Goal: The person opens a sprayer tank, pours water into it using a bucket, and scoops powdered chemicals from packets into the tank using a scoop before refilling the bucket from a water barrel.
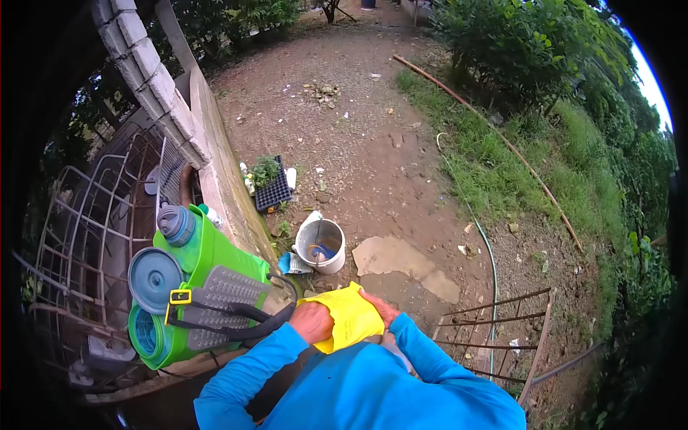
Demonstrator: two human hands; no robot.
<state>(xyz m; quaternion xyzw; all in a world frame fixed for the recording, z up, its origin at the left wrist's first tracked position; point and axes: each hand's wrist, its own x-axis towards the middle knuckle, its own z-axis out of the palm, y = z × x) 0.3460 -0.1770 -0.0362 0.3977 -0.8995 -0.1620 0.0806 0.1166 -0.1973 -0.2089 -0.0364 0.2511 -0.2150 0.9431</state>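
A yellow packet (352,321) with faint print on its side is held low in front of my body. My left hand (314,322) is closed at its left edge, the fingertips hidden by the packet. My right hand (382,309) grips the upper right edge, its fingers partly out of sight behind. Just left of the hands, a green backpack sprayer (240,276) rests on the wall, its round blue-grey lid (155,280) swung aside from the filler opening (147,335). Beyond the packet, a white bucket (332,264) on the ground contains a blue item and something thin.
A low wall (222,150) runs along the left, with a metal frame (79,236) behind it. A black seedling tray (274,193) and bottles lie at its foot. A rusty barred frame (494,333) stands at right, near a pale hose (486,247) and a long pole (494,132).
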